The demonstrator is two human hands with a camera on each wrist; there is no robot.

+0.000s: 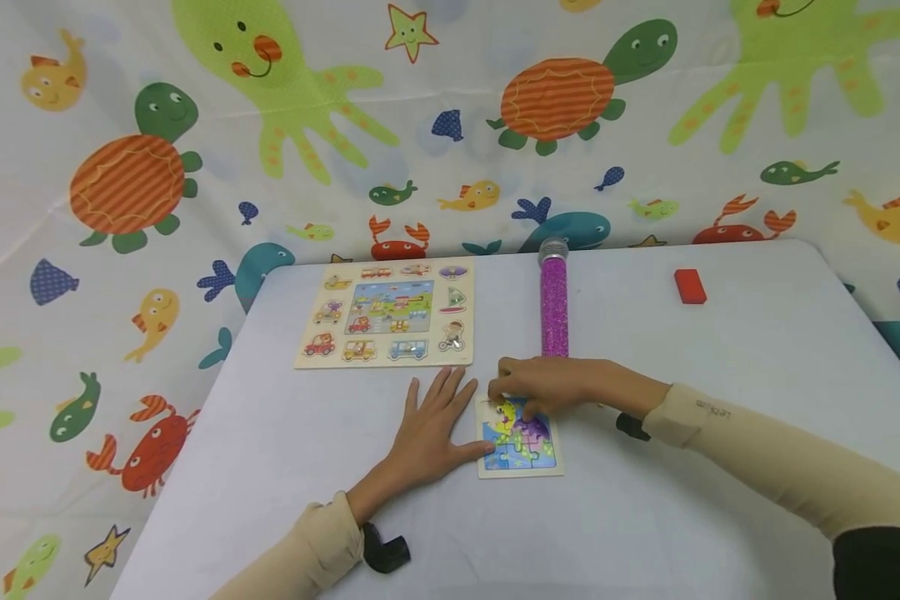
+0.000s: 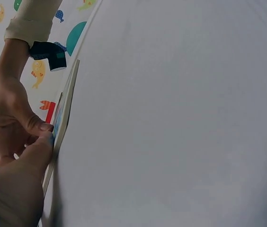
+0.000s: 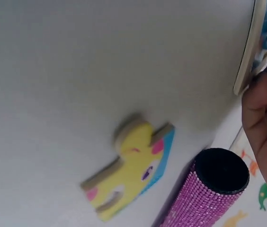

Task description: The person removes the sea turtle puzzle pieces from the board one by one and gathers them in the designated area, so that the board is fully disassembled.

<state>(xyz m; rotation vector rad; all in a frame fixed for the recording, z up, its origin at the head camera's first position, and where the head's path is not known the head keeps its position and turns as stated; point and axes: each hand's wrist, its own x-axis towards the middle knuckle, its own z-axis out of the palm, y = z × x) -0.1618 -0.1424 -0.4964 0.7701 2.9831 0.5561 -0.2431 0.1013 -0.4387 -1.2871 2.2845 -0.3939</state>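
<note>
A small jigsaw puzzle in a pale wooden frame lies on the white-covered table, with blue, purple and yellow picture pieces. My left hand lies spread beside it, its thumb resting on the puzzle's left part. Over the top edge is my right hand, its fingers curled and pinching a puzzle piece at the upper left; the fingers partly hide it. A loose yellow puzzle piece with pink spots and a blue edge lies on the table near the right hand; the right arm mostly hides it in the head view.
A wooden vehicle puzzle board lies at the back left. Behind my right hand lies a glittery purple microphone, its lower end close to that hand. A red block sits at the back right. A sea-animal printed cloth hangs behind.
</note>
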